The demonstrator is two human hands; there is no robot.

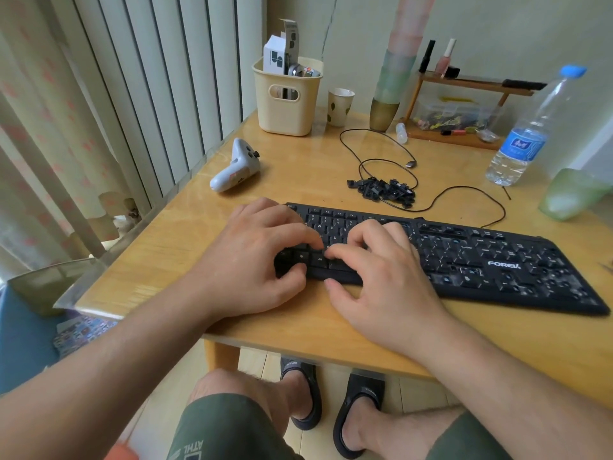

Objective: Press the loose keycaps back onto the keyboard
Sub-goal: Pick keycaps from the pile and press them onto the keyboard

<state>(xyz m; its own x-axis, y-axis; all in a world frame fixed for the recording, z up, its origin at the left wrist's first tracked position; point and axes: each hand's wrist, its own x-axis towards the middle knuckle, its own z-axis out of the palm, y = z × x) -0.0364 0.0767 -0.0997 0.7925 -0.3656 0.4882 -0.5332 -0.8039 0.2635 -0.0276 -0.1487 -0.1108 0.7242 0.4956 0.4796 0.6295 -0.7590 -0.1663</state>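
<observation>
Wood desk (331,313): both hands, left (252,260) & right (381,277), fingers curled, pressing keyboard (497,270); keycap pile (384,190) behind.

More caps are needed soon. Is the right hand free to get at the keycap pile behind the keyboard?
Probably yes: the right hand rests on the keyboard, and nothing but the cable lies near the pile.

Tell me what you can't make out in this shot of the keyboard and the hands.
- Head view: the left hand and right hand hide the keys beneath them, so whether either grips a keycap cannot be told.
- The keyboard right half is blurred; empty sockets there are uncertain.
- The pile of loose keycaps is too small to read legends or count.
- The water bottle label text is unreadable.
</observation>
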